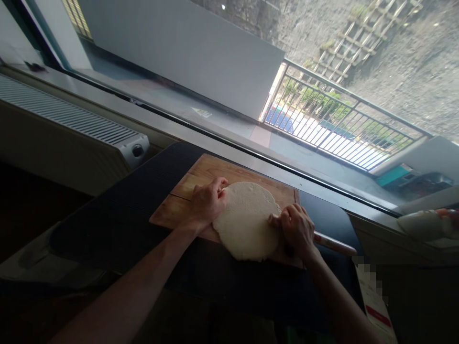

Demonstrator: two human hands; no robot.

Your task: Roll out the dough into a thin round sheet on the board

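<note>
Daylight comes through a tilted view of a window (215,81), with a railing (344,117) outside it and a radiator (64,112) below it on the left. Against the sill stands a dark surface (118,224), its corners rounded. On it, nearer the right edge than the left, lies a wooden board (195,177). Flat, roughly round dough (247,222) covers much of the board, and its near rim seems to reach past the board's near edge, toward the near edge of the surface.

The hands are apart, one on each side of the dough. The left hand (210,200) curls at its left rim; whether it pinches the dough cannot be told. The right hand (297,227) is wrapped round a pin (335,242), one end over the dough, the other pointing to the right edge of the surface.

A hard pull by the left hand could thin or tear the rim. The overhang might sag under its own weight and drag the dough off the board; uneven pressure from the pin could leave a thin patch.
</note>
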